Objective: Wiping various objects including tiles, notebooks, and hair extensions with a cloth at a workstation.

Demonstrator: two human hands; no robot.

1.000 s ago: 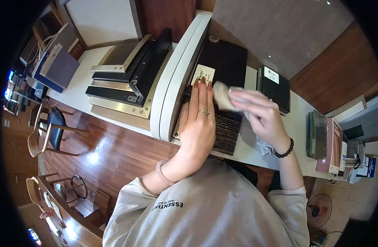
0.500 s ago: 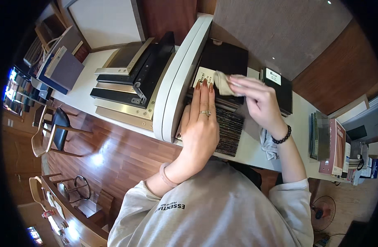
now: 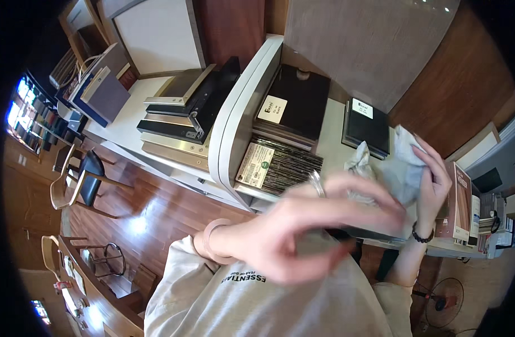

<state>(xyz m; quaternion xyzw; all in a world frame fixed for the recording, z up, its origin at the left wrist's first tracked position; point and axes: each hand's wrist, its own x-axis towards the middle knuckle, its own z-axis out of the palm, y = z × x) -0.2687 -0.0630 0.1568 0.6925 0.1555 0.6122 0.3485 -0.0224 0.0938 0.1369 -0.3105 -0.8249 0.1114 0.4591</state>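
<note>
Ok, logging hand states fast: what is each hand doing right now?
Left hand: motion-blurred, fingers spread toward the cloth; whether it grips it cannot be told.
Right hand: closed on the pale grey cloth, above the white counter.

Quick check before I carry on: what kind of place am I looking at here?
Probably a flooring or surface-material showroom: stacked dark sample boards with labels lie on a white counter, large panels lean against the wall, and catalogues stand at the right.

Grey cloth (image 3: 400, 168) in both hands.
</note>
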